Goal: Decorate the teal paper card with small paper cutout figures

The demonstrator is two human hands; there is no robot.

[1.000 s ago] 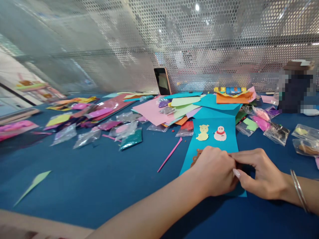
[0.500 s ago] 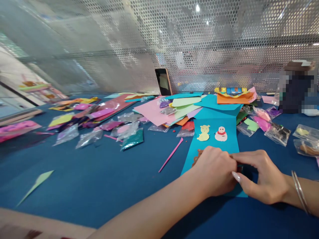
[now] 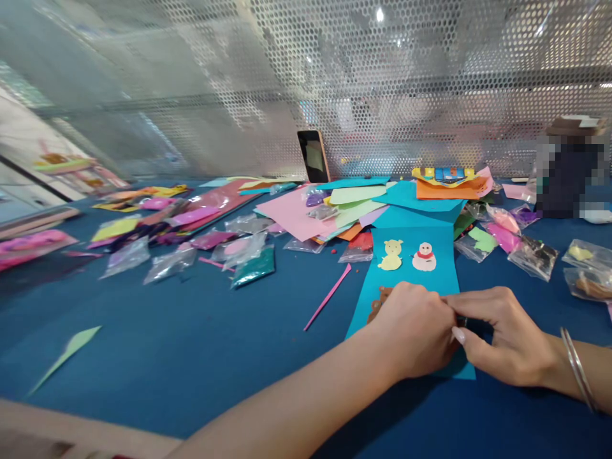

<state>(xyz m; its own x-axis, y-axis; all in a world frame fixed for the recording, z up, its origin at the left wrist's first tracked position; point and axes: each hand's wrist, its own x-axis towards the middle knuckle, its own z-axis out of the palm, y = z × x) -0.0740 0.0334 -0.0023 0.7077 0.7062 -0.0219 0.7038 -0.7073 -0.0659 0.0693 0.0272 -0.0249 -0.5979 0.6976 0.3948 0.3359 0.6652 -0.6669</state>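
Beneath the left hand [image 3: 424, 331], right of centre, lies the blue card [image 3: 407, 276], its long axis running near to far. That hand, curled over it, partly hides a brown shape [image 3: 376, 305]; the right hand [image 3: 507, 341] meets it from the right, finger and thumb narrowly apart. Whether either grips anything, I cannot tell. Farther up the card sit a yellow animal [image 3: 391, 260] and a snowman [image 3: 424, 259]. Left on the blue table [image 3: 201, 350] lies a pink strip [image 3: 327, 298]; at the far side, a phone [image 3: 313, 157] leans near mesh [image 3: 382, 83].
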